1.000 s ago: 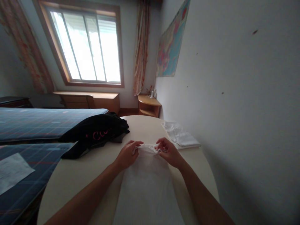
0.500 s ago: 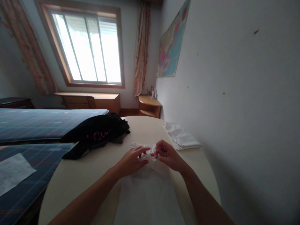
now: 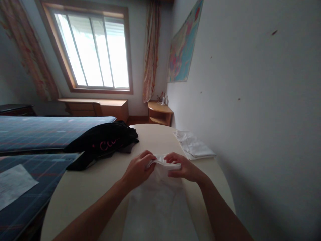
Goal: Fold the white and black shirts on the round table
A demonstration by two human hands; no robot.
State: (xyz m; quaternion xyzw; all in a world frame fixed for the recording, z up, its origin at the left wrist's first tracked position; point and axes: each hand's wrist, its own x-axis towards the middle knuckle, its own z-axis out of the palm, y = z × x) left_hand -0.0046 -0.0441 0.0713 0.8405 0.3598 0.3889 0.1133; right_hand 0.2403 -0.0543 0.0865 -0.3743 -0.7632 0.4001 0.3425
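Observation:
A white garment (image 3: 159, 207) lies lengthwise over the table in front of me, its near end running out of the picture. Its far edge is a stitched band (image 3: 167, 164), lifted a little. My left hand (image 3: 141, 167) pinches the left end of this band between thumb and fingers. On the right end, my right hand (image 3: 184, 167) has the band between its curled fingers above and its thumb below. The garment's exact kind is hard to make out.
The round cream table (image 3: 95, 197) carries a crumpled black garment (image 3: 105, 140) with pink lettering at its left and a folded white cloth (image 3: 195, 145) by the wall. Plaid mattresses (image 3: 50, 132) and a paper sheet (image 3: 16, 182) lie left of it.
Both hands have shifted on the far edge of the white garment. My left fingers have closed on it, and the band now stretches straighter between the hands.

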